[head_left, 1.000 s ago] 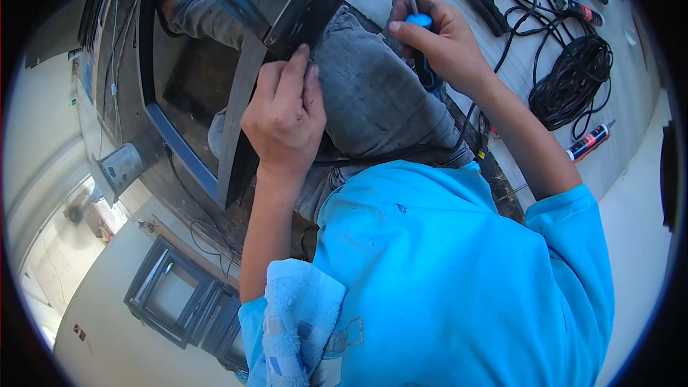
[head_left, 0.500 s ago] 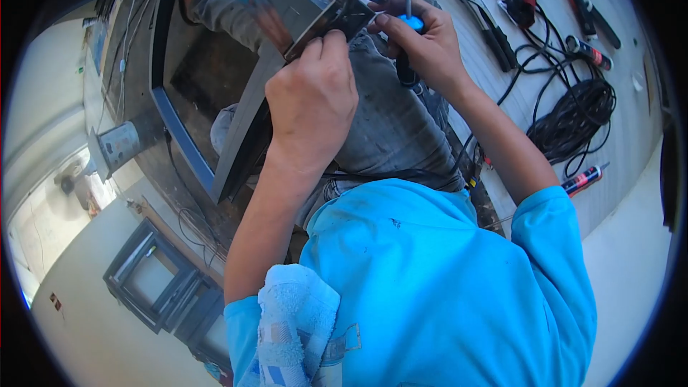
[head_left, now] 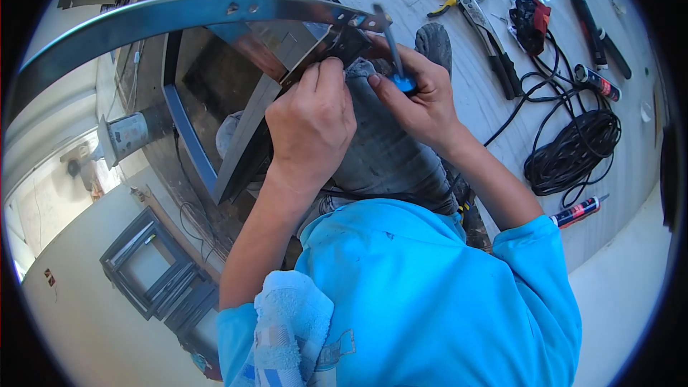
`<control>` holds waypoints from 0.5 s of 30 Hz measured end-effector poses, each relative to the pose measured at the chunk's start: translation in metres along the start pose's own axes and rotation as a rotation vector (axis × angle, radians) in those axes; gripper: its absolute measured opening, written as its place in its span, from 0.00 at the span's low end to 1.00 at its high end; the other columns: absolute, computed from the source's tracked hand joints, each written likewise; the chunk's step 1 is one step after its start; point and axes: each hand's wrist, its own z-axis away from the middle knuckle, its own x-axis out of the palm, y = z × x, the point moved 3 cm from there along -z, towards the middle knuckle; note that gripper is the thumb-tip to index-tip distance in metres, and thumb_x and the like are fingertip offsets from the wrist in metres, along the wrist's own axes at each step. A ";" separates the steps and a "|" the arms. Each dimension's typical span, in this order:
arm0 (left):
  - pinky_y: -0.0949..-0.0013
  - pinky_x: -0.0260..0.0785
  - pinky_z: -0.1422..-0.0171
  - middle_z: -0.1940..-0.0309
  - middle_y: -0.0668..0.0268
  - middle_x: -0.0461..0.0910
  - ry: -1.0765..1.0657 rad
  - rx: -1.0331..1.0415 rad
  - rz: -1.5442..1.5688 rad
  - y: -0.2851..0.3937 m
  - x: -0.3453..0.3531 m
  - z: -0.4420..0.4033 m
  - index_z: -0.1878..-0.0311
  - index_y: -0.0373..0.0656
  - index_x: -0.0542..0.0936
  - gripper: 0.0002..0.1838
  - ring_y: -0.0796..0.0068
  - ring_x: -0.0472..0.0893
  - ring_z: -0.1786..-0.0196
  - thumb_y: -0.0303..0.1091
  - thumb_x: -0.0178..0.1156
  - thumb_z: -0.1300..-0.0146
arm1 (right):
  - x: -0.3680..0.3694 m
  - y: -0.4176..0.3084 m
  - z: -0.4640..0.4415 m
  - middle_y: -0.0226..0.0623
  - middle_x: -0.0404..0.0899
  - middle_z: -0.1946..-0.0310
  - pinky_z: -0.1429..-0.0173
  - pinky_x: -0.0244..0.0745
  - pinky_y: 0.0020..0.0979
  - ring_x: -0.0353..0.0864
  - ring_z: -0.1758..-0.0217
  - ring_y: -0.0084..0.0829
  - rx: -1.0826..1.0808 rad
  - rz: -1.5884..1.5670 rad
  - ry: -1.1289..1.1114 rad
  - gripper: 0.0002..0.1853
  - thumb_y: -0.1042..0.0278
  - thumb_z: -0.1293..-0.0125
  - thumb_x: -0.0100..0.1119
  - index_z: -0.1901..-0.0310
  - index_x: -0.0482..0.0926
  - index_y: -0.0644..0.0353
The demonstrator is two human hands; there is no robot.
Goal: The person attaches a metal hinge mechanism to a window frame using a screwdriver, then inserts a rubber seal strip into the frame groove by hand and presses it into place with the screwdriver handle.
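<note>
My left hand (head_left: 312, 118) is closed on the lower edge of a dark metal bracket (head_left: 315, 50), beside a grey frame (head_left: 247, 125). A long curved metal arm (head_left: 186, 11) with holes near its end reaches across the top to the bracket. In my right hand (head_left: 423, 97) is a screwdriver (head_left: 404, 83) with a blue handle, its shaft pointing up past the end of the metal arm. The right fingertips are close to the bracket's right side, partly hidden.
Yellow-handled pliers (head_left: 446, 0), a black-gripped tool (head_left: 494, 50), a coiled black cable (head_left: 573, 150) and sealant tubes (head_left: 575, 212) lie on the pale surface at the right. Grey window frames (head_left: 150, 261) stand at the lower left.
My left hand has come up to the bracket and grips its edge. My right hand has moved in beside the bracket with the screwdriver. The view has shifted, showing more of the curved arm.
</note>
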 end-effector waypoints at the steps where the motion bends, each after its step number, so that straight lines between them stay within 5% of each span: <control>1: 0.56 0.78 0.65 0.62 0.56 0.86 0.012 0.006 -0.002 -0.001 0.000 -0.001 0.53 0.42 0.81 0.06 0.49 0.86 0.65 0.27 0.63 0.30 | -0.001 -0.001 -0.002 0.47 0.89 0.51 0.51 0.81 0.27 0.90 0.58 0.31 -0.056 0.064 0.003 0.25 0.74 0.32 0.68 0.33 0.80 0.62; 5: 0.56 0.78 0.64 0.62 0.57 0.86 0.042 0.018 -0.014 -0.001 0.005 0.000 0.53 0.41 0.81 0.06 0.50 0.86 0.65 0.27 0.63 0.31 | -0.005 -0.012 -0.007 0.51 0.87 0.50 0.53 0.83 0.32 0.91 0.57 0.42 -0.155 0.232 -0.005 0.25 0.74 0.35 0.69 0.35 0.81 0.62; 15: 0.56 0.77 0.66 0.65 0.59 0.81 0.141 0.118 0.058 0.011 0.020 -0.019 0.49 0.40 0.80 0.12 0.55 0.86 0.68 0.28 0.65 0.35 | -0.024 -0.015 -0.019 0.44 0.87 0.56 0.65 0.78 0.33 0.84 0.69 0.40 -0.238 0.394 -0.155 0.25 0.73 0.39 0.69 0.38 0.83 0.60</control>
